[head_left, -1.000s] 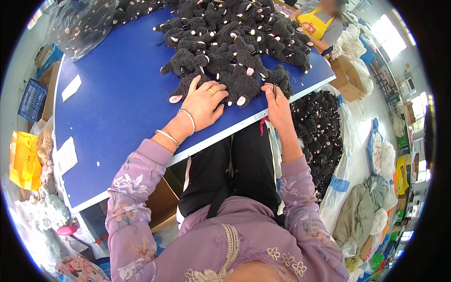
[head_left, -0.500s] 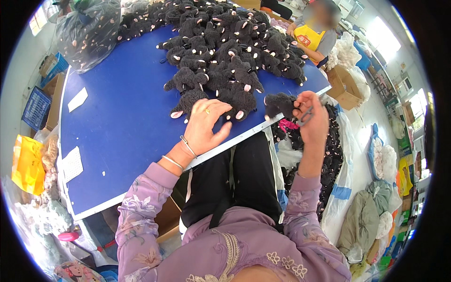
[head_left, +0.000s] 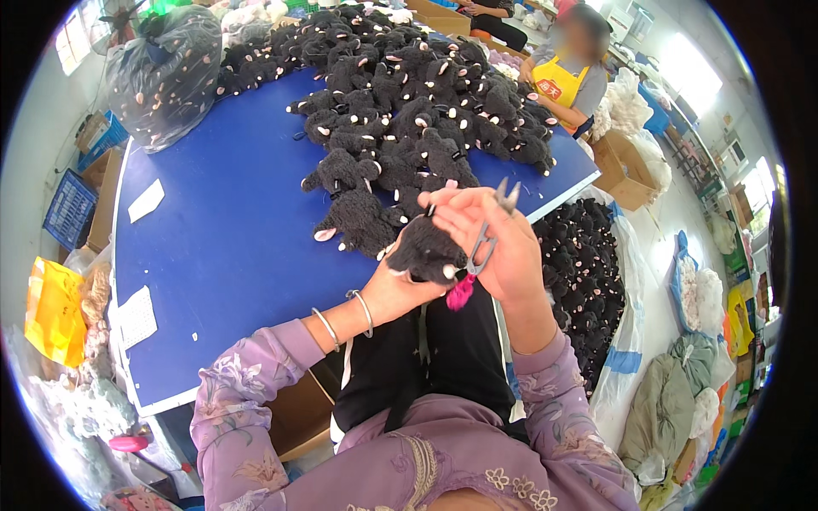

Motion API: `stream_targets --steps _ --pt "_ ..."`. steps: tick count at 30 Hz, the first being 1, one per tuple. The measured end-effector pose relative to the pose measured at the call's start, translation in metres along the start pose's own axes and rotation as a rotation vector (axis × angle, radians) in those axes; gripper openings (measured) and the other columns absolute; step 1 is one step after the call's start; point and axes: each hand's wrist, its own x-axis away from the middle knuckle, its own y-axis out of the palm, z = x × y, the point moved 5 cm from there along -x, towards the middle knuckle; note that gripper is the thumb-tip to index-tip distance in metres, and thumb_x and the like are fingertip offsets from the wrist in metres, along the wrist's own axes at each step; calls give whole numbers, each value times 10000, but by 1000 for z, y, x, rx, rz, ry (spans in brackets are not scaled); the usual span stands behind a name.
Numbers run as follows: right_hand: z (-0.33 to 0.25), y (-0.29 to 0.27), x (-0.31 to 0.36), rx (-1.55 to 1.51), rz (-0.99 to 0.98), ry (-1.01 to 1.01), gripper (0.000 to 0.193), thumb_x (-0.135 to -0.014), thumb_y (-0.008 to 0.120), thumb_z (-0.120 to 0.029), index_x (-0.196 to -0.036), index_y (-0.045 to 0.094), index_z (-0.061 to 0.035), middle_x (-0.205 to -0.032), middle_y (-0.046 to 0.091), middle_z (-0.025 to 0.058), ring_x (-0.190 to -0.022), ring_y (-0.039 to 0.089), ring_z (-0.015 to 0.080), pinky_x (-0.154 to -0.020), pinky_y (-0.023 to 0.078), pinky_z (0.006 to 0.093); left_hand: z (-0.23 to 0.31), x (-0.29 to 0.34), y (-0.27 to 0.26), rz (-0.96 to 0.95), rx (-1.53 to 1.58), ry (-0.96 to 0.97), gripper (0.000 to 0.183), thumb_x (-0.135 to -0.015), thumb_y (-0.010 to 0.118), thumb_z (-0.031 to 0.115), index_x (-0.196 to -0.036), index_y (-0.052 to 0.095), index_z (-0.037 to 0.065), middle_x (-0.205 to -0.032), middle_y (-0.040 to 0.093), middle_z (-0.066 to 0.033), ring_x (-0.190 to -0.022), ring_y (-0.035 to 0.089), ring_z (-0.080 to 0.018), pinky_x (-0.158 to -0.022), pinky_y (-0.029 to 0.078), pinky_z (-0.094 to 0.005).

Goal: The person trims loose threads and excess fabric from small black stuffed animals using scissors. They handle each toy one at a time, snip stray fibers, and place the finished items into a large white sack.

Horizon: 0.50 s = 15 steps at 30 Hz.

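Note:
My left hand (head_left: 394, 296) is closed round a small black plush toy (head_left: 423, 249), held up over my lap at the table's front edge. Grey thread snips (head_left: 483, 254) sit in my right hand (head_left: 517, 260), with the blades pointing up past the fingers. That hand's fingertips reach the top of the toy, beside a short black loop; whether they pinch it I cannot tell. A bright pink tassel (head_left: 461, 294) hangs below the snips' handle. Just beyond my hands, a large heap of similar black plush toys (head_left: 358, 217) covers the middle of the table.
The blue tabletop (head_left: 221, 255) carries white paper cards (head_left: 138, 317) at left and a filled clear bag (head_left: 162, 81) at far left. Right of my legs stands a big open sack of black toys (head_left: 584, 272). Across the table, a person in a yellow apron (head_left: 558, 85) sits near a cardboard box (head_left: 625, 166).
One black plush toy came from the table's right edge to above my lap and is now in my left hand. My right hand moved left with the snips, beside it.

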Motion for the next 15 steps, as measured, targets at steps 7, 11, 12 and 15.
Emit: stream_targets --steps 7,11,12,15 --pt "-24 -49 -14 812 332 78 405 -1028 355 -333 -1044 563 15 -796 601 62 -532 531 100 -519 429 235 -31 -3 -30 -232 522 -303 387 -867 521 74 -1247 478 13 -1099 603 -93 -967 622 -193 -848 522 -331" --pt "5 -68 -8 629 322 180 331 -1015 407 -289 -1049 564 0 -747 529 27 -456 334 28 -416 293 193 -30 -8 -34 -240 497 -281 466 -895 576 120 -1311 393 19 -1124 583 -103 -955 610 -179 -835 521 -319" --pt "14 -65 -5 628 335 206 311 -998 450 -284 -1043 573 -3 -737 525 6 -463 347 21 -418 289 187 -30 -6 -34 -213 495 -281 487 -893 632 150 -1305 403 24 -1136 571 -78 -967 582 -146 -842 509 -305" --pt "41 -58 0 594 285 312 303 -944 557 -269 -1064 584 8 -878 594 8 -552 432 16 -476 350 192 -33 -7 -36 -138 371 -201 477 -883 646 142 -1284 414 25 -1098 572 -67 -903 598 -142 -779 530 -296"
